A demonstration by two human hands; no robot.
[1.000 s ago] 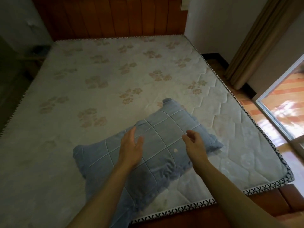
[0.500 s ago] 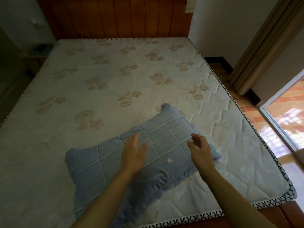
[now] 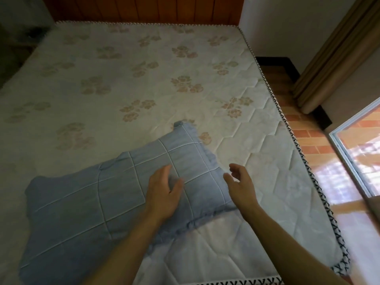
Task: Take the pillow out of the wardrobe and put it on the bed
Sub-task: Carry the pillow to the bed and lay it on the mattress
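Pillow (image 3: 115,194) flat on bed (image 3: 144,79), long axis lower left to centre. Lower-left corner cut off. Left hand (image 3: 164,192), right hand (image 3: 241,186): fingers released, grasping nothing.

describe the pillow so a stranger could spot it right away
Start at the big bare mattress with faded flower prints. On its near end lies the pillow, under the open left hand. It is the only blue thing there, quilted in large squares.
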